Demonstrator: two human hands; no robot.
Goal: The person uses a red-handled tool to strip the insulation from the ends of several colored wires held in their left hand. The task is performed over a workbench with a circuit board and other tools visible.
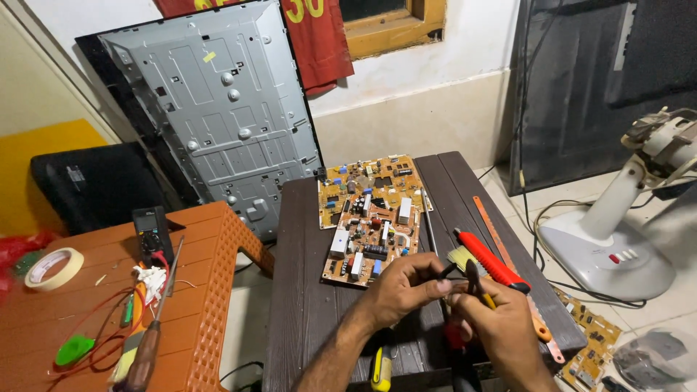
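Both hands meet over the near edge of the dark slatted worktop [305, 305]. The left hand [406, 287] has its grip closed, pinching a thin black piece [447, 271] between thumb and fingertips. The right hand [501, 323] is wrapped tight around small pliers [475, 282] whose tip meets that piece — whether the piece is a wire end or a small part is too small to tell.

As a judgement, the work looks to be in its middle: two circuit boards [370, 218] lie bare and side by side on the worktop just beyond the hands, while one television back panel [218, 116] leans against the wall behind, not put back together.

Counted — one red-handled tool [494, 265] and one long orange blade [501, 239] just right of the boards, and one yellow-handled tool [381, 370] at the near edge. On the orange plastic table [210, 305] to the left: one multimeter [151, 231], one roll of tape [52, 268], one screwdriver [145, 356]. One fan base [610, 247] stands on the floor, with a third board [588, 348] beside it.
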